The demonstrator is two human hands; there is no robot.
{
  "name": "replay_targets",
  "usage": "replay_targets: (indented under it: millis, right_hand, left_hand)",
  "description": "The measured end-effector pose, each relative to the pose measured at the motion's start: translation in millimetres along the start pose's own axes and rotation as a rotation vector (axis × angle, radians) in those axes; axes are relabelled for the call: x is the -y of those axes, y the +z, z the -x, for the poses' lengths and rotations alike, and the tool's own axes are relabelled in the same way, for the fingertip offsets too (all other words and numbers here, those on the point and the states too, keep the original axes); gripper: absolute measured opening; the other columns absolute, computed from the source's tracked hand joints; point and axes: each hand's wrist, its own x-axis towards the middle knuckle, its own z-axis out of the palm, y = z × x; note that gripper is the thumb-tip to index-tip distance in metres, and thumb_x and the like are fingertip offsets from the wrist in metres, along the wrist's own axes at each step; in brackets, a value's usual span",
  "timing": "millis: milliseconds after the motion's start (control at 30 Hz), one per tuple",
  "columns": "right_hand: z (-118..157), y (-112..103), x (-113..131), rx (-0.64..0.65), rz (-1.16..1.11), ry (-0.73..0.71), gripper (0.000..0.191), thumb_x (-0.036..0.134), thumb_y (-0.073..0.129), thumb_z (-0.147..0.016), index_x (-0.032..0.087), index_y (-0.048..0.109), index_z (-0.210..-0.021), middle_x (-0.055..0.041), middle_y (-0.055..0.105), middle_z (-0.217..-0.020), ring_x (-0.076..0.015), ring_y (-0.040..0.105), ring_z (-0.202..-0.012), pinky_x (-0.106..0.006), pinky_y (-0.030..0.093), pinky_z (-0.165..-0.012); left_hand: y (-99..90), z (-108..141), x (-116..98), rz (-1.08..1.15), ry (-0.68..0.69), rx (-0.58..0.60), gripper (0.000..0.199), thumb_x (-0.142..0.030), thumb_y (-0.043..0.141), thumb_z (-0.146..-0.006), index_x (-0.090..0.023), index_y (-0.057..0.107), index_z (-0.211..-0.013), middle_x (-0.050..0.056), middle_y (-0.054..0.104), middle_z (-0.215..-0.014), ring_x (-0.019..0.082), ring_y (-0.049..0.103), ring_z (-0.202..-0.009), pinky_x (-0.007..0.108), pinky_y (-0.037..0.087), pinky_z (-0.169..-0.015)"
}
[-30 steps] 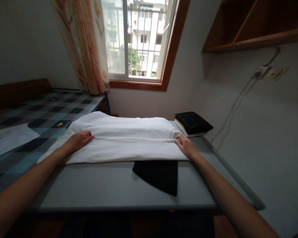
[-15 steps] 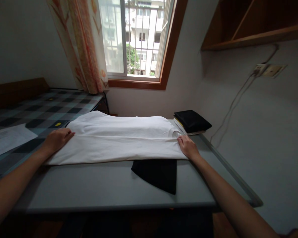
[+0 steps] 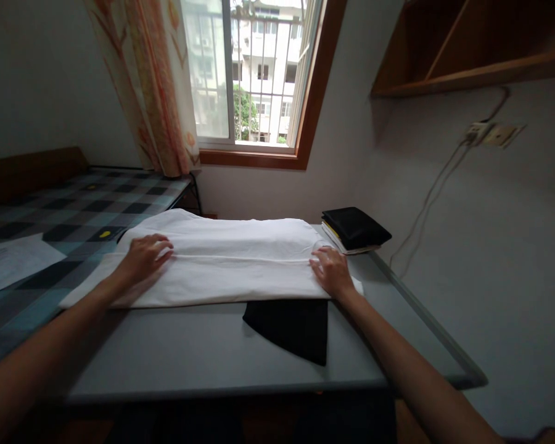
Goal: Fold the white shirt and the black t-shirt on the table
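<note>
A white shirt lies flat across the grey table, its near part folded over so that a long edge runs across its middle. From under its near edge sticks out a black sleeve-like flap. My left hand is over the left part of the shirt, fingers slightly curled and apart, the fingertips by the folded edge. Toward the other end, my right hand rests on the cloth near what looks like the neckline, its fingers spread. Neither hand grips the fabric.
A folded black cloth tops a small stack at the table's back right. On the left is a bed with a checked cover and a paper sheet. A wall shelf and a socket with cables are on the right.
My left hand has let go of the shirt's left end and moved right, inward over the cloth. My right hand has shifted a little left from the right end, its fingers now spread.
</note>
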Motion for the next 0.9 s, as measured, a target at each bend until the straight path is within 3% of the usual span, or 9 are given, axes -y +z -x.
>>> replay_targets:
  millis: [100,167,233,300,433,600,767,900]
  right_hand:
    - [-11.2,12.3,37.0,0.108,-0.175,-0.203,0.036,0.037,0.042,-0.096,0.019,0.063,-0.119,-0.0146,0.059,-0.127,-0.0284,0.051,-0.119,-0.047,0.034,-0.103]
    - [-15.7,23.1,57.5,0.183,-0.218,-0.309,0.041,0.04,0.039,-0.098,0.02,0.06,-0.127,-0.0139,0.053,-0.138,-0.0278,0.045,-0.13,-0.047,0.032,-0.107]
    - [-17.3,32.2,69.4,0.257,-0.22,-0.346,0.046,0.042,0.036,-0.098,0.02,0.054,-0.134,-0.0136,0.046,-0.146,-0.0281,0.038,-0.137,-0.048,0.029,-0.11]
    - [-16.9,37.4,71.5,0.312,-0.216,-0.345,0.05,0.045,0.034,-0.099,0.021,0.049,-0.14,-0.0133,0.04,-0.15,-0.0282,0.034,-0.14,-0.05,0.027,-0.112]
    - [-15.0,37.3,55.0,0.349,-0.224,-0.35,0.052,0.047,0.034,-0.098,0.025,0.043,-0.144,-0.0109,0.034,-0.153,-0.0269,0.028,-0.143,-0.052,0.023,-0.115]
    - [-14.9,38.0,30.3,0.324,-0.286,-0.273,0.052,0.047,0.037,-0.097,0.023,0.047,-0.142,-0.0116,0.035,-0.152,-0.0276,0.028,-0.143,-0.053,0.023,-0.115]
    - [-15.2,39.0,21.0,0.164,-0.507,-0.189,0.045,0.043,0.039,-0.096,0.019,0.059,-0.13,-0.0139,0.054,-0.138,-0.0262,0.046,-0.131,-0.048,0.036,-0.109]
    - [-16.0,29.5,13.0,-0.025,-0.515,-0.06,0.036,0.044,0.042,-0.094,0.021,0.07,-0.098,-0.0112,0.067,-0.104,-0.0246,0.059,-0.104,-0.041,0.046,-0.094]
  left_hand:
    - [6.4,-18.1,-62.0,0.298,0.197,0.039,0.042,-0.048,0.038,-0.094,-0.02,0.067,-0.107,0.01,0.065,-0.118,0.024,0.06,-0.108,0.04,0.042,-0.098]
    - [11.8,-24.9,-100.1,0.397,0.304,0.089,0.045,-0.05,0.036,-0.096,-0.024,0.064,-0.119,0.009,0.063,-0.127,0.025,0.055,-0.119,0.041,0.039,-0.103]
    - [18.2,-26.7,-126.9,0.411,0.379,0.148,0.048,-0.051,0.036,-0.096,-0.027,0.056,-0.132,0.007,0.054,-0.14,0.025,0.045,-0.133,0.043,0.033,-0.109]
    - [25.6,-24.9,-139.5,0.383,0.397,0.205,0.052,-0.054,0.037,-0.095,-0.03,0.047,-0.141,0.006,0.044,-0.148,0.026,0.035,-0.14,0.045,0.027,-0.113]
    - [37.7,-18.9,-135.1,0.344,0.392,0.24,0.055,-0.056,0.036,-0.095,-0.034,0.039,-0.146,0.003,0.035,-0.153,0.026,0.03,-0.142,0.046,0.02,-0.116]
    - [41.3,-15.2,-125.4,0.344,0.336,0.214,0.054,-0.055,0.036,-0.095,-0.032,0.042,-0.144,0.004,0.035,-0.153,0.025,0.03,-0.142,0.045,0.021,-0.117]
    - [41.7,-13.4,-117.4,0.337,0.283,0.166,0.052,-0.052,0.036,-0.096,-0.029,0.047,-0.141,0.006,0.039,-0.151,0.025,0.033,-0.141,0.047,0.023,-0.116]
    - [43.4,-12.3,-104.4,0.317,0.212,0.131,0.05,-0.051,0.037,-0.096,-0.028,0.051,-0.138,0.008,0.041,-0.15,0.026,0.035,-0.14,0.05,0.023,-0.116]
